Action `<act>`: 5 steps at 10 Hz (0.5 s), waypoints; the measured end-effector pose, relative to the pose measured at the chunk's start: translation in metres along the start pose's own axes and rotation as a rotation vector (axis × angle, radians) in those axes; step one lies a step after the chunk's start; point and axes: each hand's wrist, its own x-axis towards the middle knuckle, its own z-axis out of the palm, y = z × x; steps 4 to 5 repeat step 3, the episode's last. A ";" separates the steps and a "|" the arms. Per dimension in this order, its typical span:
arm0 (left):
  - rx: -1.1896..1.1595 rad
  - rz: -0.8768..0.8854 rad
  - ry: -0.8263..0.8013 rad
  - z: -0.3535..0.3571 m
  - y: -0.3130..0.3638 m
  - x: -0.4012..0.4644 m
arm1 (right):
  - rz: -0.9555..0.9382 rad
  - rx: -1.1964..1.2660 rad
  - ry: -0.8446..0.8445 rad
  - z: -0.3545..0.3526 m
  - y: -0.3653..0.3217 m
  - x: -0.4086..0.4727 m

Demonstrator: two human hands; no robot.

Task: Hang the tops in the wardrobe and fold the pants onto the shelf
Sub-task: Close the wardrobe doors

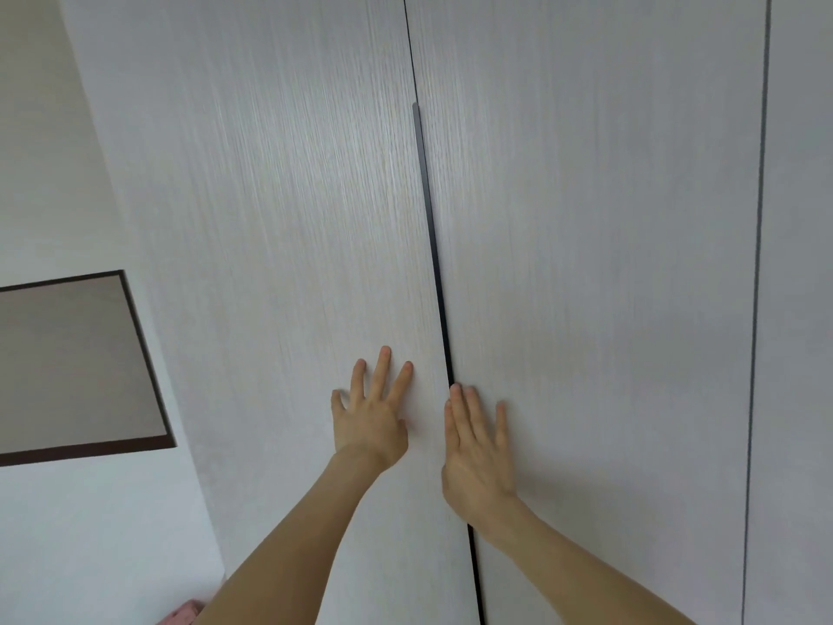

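A pale wood-grain wardrobe fills the view, its two doors closed. My left hand (372,410) presses flat on the left door (279,196), fingers spread and straight. My right hand (478,448) lies flat on the right door (599,218), its fingertips beside the dark handle strip (430,236) that runs down the seam between the doors. Neither hand holds anything. No tops or pants show, and the wardrobe's inside is hidden.
A third door panel (800,263) lies past a thin dark seam at the far right. On the white wall to the left is a dark-framed panel (72,363). A bit of pink fabric (182,614) peeks in at the bottom left edge.
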 end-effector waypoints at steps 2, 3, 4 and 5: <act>0.048 -0.003 0.041 0.002 0.004 0.000 | -0.058 0.182 -0.098 -0.025 0.015 -0.003; -0.012 0.025 0.165 -0.003 0.008 0.000 | 0.020 0.740 0.038 -0.071 0.023 -0.003; -0.012 0.025 0.165 -0.003 0.008 0.000 | 0.020 0.740 0.038 -0.071 0.023 -0.003; -0.012 0.025 0.165 -0.003 0.008 0.000 | 0.020 0.740 0.038 -0.071 0.023 -0.003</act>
